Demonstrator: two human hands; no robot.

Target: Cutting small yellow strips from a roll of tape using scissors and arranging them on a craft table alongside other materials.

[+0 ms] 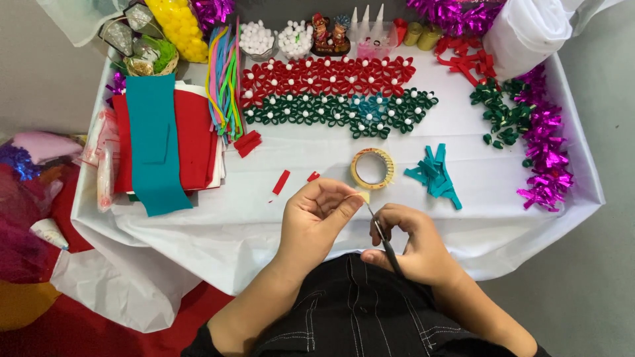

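Two hands (pixel 364 228), scissors (pixel 387 244), tape roll (pixel 372 168) (beyond)

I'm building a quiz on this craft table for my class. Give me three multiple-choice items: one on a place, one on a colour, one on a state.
1. Where does the tape roll lie?
A. just beyond the hands
B. on the felt sheets
C. among the tinsel

2. What colour is the row of felt flowers farthest from the person?
A. teal
B. red
C. yellow

3. What does the right hand hold?
A. nothing
B. a glue bottle
C. scissors

Answers:
1 A, the roll sits on the white tablecloth past the left hand.
2 B, the red row lies behind the green flowers.
3 C, dark blades stick out of its grip toward the piece pinched in the left hand.
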